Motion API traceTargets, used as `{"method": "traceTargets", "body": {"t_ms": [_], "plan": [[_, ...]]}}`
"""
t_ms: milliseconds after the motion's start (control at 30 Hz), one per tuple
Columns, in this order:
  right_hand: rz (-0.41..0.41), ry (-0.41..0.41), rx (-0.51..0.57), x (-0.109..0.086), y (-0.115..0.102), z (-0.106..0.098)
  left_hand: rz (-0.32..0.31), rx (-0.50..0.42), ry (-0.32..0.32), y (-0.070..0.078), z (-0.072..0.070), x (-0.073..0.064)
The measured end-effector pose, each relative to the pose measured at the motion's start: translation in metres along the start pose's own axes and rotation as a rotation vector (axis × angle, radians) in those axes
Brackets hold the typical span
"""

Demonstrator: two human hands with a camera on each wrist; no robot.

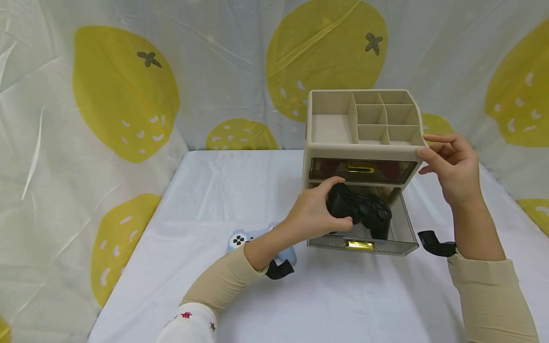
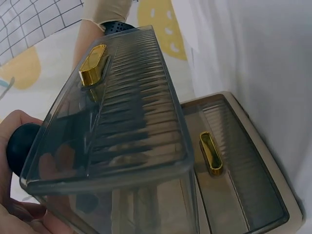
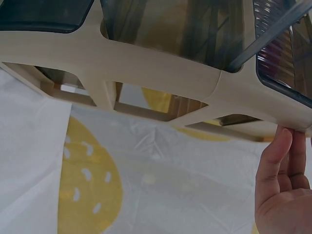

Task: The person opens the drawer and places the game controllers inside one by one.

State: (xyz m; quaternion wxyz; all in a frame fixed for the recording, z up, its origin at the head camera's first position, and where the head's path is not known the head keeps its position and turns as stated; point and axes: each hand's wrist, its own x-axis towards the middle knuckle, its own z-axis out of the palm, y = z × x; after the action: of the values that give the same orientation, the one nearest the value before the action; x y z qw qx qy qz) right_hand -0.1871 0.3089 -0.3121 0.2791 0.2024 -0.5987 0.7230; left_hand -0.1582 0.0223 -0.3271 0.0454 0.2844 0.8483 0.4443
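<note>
A beige desktop organizer [image 1: 364, 151] stands toward the right of the table, its middle see-through drawer [image 1: 328, 243] pulled out. In my left hand [image 1: 315, 209] is a black game controller [image 1: 362, 208], gripped by its left end between thumb and fingers, inside or just over that drawer. The left wrist view shows the drawer's ribbed front [image 2: 136, 112], with the fingers [image 2: 9, 214] and one end of the controller behind it. My right hand [image 1: 456, 166] pinches the organizer's upper right front corner; the right wrist view shows its thumb and fingers at the beige frame [image 3: 161, 56].
A light blue game controller [image 1: 237, 238] lies left of the organizer, partly hidden under my left forearm. Above the pulled-out drawer is a shut drawer with a gold handle [image 1: 360, 168]. Open compartments [image 1: 371, 114] form the organizer's top. A lemon-print cloth [image 1: 227, 62] hangs behind.
</note>
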Motion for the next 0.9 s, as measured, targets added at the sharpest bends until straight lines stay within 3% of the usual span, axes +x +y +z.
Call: {"method": "traceTargets", "body": {"t_ms": [200, 733, 900], "plan": [[0.015, 0.007, -0.019, -0.001, -0.002, 0.001, -0.010, 0.071, -0.015, 0.000, 0.005, 0.005], [0.020, -0.008, -0.003, 0.000, -0.001, -0.001, -0.060, 0.224, -0.207, 0.002, 0.000, 0.018], [0.030, -0.021, 0.035, -0.001, 0.000, -0.001, -0.072, 0.320, -0.289, 0.005, -0.003, 0.023]]}}
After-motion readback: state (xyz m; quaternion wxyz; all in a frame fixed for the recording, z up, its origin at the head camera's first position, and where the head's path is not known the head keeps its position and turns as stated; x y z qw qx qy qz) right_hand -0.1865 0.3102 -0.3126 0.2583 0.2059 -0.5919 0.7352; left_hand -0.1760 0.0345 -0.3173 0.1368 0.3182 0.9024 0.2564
